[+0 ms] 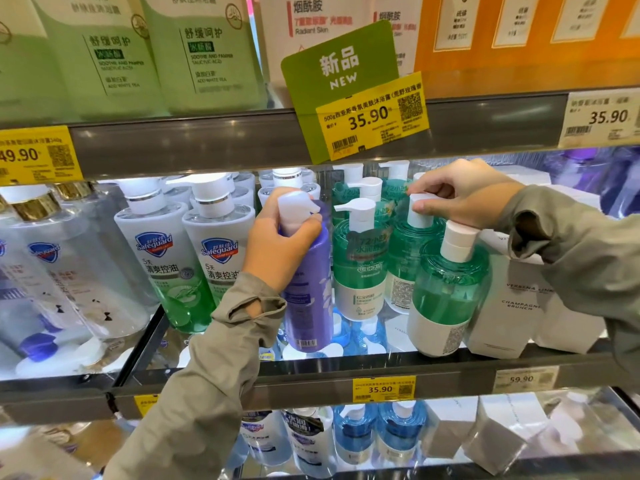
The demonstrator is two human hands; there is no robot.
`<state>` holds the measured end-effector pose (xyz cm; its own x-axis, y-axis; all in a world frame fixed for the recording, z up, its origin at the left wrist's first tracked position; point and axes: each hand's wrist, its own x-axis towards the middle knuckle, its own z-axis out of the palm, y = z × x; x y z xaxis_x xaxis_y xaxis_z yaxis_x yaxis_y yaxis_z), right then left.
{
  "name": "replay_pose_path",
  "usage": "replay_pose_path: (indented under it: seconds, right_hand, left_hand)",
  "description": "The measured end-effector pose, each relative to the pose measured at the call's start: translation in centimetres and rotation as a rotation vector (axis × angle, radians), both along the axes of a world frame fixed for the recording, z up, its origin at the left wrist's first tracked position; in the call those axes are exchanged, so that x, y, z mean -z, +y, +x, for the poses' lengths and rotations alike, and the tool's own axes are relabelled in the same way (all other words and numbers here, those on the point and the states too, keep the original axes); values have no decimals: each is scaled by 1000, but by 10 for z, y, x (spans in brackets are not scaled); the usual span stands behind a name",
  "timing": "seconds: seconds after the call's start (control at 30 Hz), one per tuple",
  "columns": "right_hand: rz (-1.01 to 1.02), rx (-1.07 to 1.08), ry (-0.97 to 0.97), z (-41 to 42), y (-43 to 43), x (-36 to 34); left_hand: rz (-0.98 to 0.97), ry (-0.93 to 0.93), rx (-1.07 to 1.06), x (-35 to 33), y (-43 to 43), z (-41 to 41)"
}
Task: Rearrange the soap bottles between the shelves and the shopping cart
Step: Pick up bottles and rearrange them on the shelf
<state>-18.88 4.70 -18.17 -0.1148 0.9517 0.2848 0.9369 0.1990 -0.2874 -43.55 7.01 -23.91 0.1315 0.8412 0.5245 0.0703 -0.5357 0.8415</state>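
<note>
My left hand (277,247) grips the neck of a purple pump bottle (310,296) that stands on the middle glass shelf (346,356). To its right are three green pump bottles. My right hand (460,194) pinches the white pump head of the green bottle at the back (407,251). Another green bottle (360,268) stands between the purple one and that one. A third green bottle (446,296) leans at the shelf's front, below my right wrist. No shopping cart is in view.
Safeguard bottles (194,268) fill the shelf to the left. White boxes (519,306) stand to the right. The shelf above holds large green and orange packs behind a green "NEW" tag (341,74). Blue bottles (374,434) sit on the shelf below.
</note>
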Motion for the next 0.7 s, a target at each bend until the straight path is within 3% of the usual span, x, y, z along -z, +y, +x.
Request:
replay_pose_path:
  seconds: [0.37, 0.53, 0.7]
  right_hand:
    - [-14, 214, -242, -23, 13, -5]
    - [5, 189, -43, -21, 9, -2]
    - [-190, 32, 196, -10, 2, -4]
  left_hand:
    - [-6, 33, -19, 0, -1, 0]
    - [-10, 35, -15, 0, 0, -1]
    - [-11, 31, -8, 1, 1, -1]
